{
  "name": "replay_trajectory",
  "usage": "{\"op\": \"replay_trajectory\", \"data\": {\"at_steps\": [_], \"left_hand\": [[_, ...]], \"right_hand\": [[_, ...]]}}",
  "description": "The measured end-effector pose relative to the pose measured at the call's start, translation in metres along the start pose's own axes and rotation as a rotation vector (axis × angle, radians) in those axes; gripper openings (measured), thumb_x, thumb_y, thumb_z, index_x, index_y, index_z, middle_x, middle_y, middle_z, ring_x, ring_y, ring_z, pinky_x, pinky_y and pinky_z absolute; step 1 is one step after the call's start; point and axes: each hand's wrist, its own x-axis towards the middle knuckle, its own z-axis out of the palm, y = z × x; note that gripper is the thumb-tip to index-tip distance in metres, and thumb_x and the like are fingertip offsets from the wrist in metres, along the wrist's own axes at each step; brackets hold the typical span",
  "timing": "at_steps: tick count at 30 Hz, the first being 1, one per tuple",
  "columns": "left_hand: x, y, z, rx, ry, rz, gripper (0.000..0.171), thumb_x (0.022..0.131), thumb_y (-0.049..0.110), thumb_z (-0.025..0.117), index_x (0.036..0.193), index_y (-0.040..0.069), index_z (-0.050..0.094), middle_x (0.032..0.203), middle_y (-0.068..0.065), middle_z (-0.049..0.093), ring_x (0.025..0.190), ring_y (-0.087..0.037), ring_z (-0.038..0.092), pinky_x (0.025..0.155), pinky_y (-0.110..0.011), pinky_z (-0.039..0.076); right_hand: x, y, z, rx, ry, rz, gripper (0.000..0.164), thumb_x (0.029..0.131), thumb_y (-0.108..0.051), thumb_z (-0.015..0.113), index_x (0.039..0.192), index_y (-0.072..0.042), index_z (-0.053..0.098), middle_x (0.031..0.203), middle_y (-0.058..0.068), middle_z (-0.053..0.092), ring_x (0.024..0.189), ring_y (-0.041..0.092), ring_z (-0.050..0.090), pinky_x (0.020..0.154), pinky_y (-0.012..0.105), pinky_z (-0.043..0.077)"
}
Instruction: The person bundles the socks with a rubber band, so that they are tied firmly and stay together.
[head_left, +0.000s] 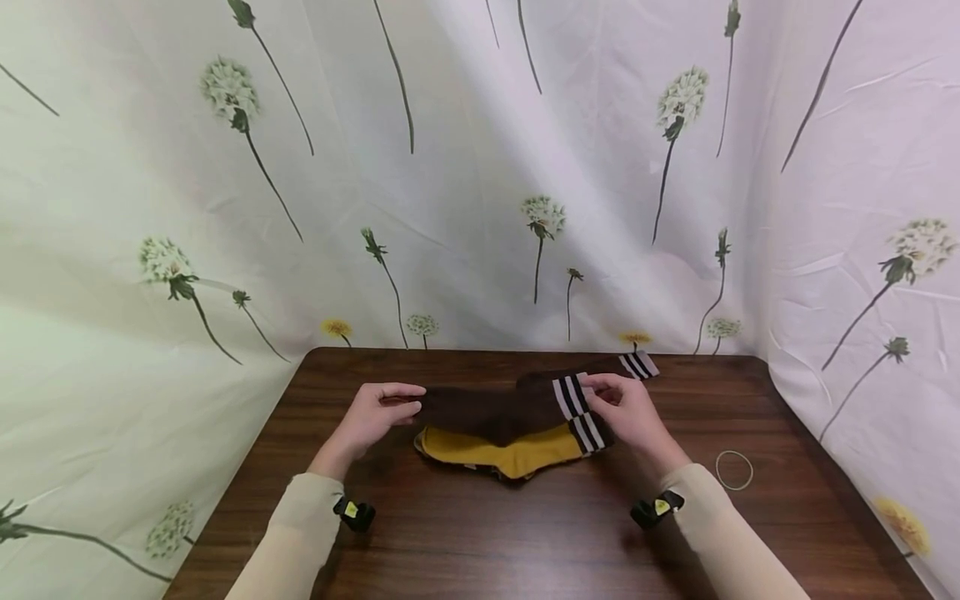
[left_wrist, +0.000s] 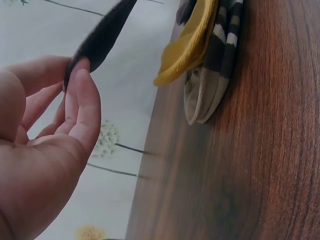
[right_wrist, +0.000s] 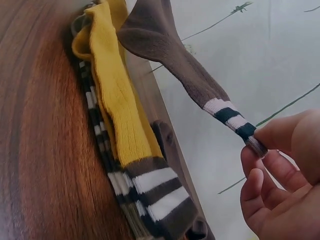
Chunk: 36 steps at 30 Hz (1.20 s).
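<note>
A dark brown sock [head_left: 472, 410] with a white-striped cuff is stretched between the two hands, raised above a pile of socks. My left hand [head_left: 378, 410] pinches its toe end between thumb and fingers. At the other end, my right hand [head_left: 628, 412] pinches the striped cuff [right_wrist: 231, 119]. Below it lie yellow socks [head_left: 543, 448] with brown-and-white cuffs. Under the yellow, in the left wrist view, a patterned sock [left_wrist: 207, 92] with a beige toe and dark and white marks rests on the table.
Another dark brown sock [head_left: 639, 364] with a striped cuff lies at the table's back. A thin pale rubber band [head_left: 734, 470] lies on the right side of the wooden table [head_left: 480, 542]. A curtain [head_left: 465, 192] printed with dandelions hangs behind and along the sides.
</note>
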Motion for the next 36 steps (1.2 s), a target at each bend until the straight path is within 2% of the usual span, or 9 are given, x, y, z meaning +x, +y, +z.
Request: {"op": "replay_trajectory", "data": {"at_steps": [3, 9, 12, 17, 25, 29, 36], "left_hand": [[-0.001, 0.001, 0.001, -0.001, -0.007, 0.004, 0.035, 0.098, 0.007, 0.074, 0.131, -0.004, 0.070, 0.137, -0.025, 0.066, 0.111, -0.031, 0.072, 0.093, -0.055, 0.059], [-0.005, 0.004, 0.004, 0.005, -0.020, 0.002, 0.034, 0.099, 0.006, 0.073, 0.131, -0.003, 0.071, 0.134, -0.023, 0.067, 0.100, -0.019, 0.074, 0.086, -0.042, 0.063], [-0.007, 0.007, 0.006, 0.002, -0.033, -0.013, 0.034, 0.099, 0.006, 0.073, 0.131, -0.001, 0.072, 0.134, -0.022, 0.067, 0.097, -0.017, 0.073, 0.088, -0.047, 0.062], [-0.013, 0.011, 0.007, 0.008, -0.089, -0.015, 0.037, 0.100, 0.009, 0.072, 0.135, -0.003, 0.068, 0.137, -0.025, 0.065, 0.098, -0.019, 0.073, 0.092, -0.056, 0.059], [-0.018, 0.012, 0.009, -0.016, -0.158, -0.026, 0.041, 0.099, 0.010, 0.074, 0.137, -0.003, 0.067, 0.135, -0.024, 0.066, 0.096, -0.019, 0.075, 0.088, -0.048, 0.062], [-0.020, 0.012, 0.011, -0.040, -0.186, -0.035, 0.041, 0.099, 0.010, 0.074, 0.136, -0.003, 0.067, 0.134, -0.021, 0.066, 0.094, -0.018, 0.074, 0.090, -0.054, 0.060], [-0.018, 0.004, 0.016, -0.035, -0.211, -0.048, 0.041, 0.097, 0.012, 0.076, 0.134, -0.004, 0.068, 0.138, -0.022, 0.064, 0.093, -0.030, 0.075, 0.090, -0.059, 0.059]], "right_hand": [[-0.004, 0.001, -0.002, 0.004, 0.002, -0.010, 0.024, 0.100, -0.009, 0.072, 0.124, -0.006, 0.076, 0.116, 0.014, 0.074, 0.087, 0.018, 0.066, 0.073, 0.027, 0.056], [-0.013, 0.006, -0.007, 0.019, 0.003, -0.038, 0.024, 0.100, -0.007, 0.072, 0.123, -0.002, 0.075, 0.115, 0.017, 0.076, 0.088, 0.014, 0.066, 0.074, 0.025, 0.055], [-0.016, 0.007, -0.010, 0.020, 0.001, -0.043, 0.024, 0.099, -0.007, 0.073, 0.122, -0.003, 0.075, 0.115, 0.016, 0.076, 0.088, 0.011, 0.067, 0.073, 0.024, 0.055], [-0.022, 0.011, -0.016, 0.027, -0.012, -0.042, 0.025, 0.099, -0.007, 0.074, 0.123, -0.004, 0.075, 0.118, 0.017, 0.076, 0.087, 0.008, 0.067, 0.071, 0.025, 0.056], [-0.031, 0.007, -0.026, 0.058, -0.067, -0.020, 0.026, 0.100, -0.007, 0.072, 0.126, -0.003, 0.074, 0.125, 0.018, 0.073, 0.088, 0.009, 0.065, 0.073, 0.025, 0.056], [-0.033, 0.011, -0.030, 0.072, -0.094, -0.002, 0.026, 0.101, -0.009, 0.072, 0.126, -0.004, 0.074, 0.129, 0.018, 0.071, 0.086, 0.009, 0.064, 0.072, 0.025, 0.056], [-0.035, 0.016, -0.030, 0.073, -0.118, 0.019, 0.025, 0.099, 0.000, 0.069, 0.124, 0.000, 0.074, 0.126, 0.022, 0.071, 0.083, 0.009, 0.063, 0.069, 0.025, 0.056]]}}
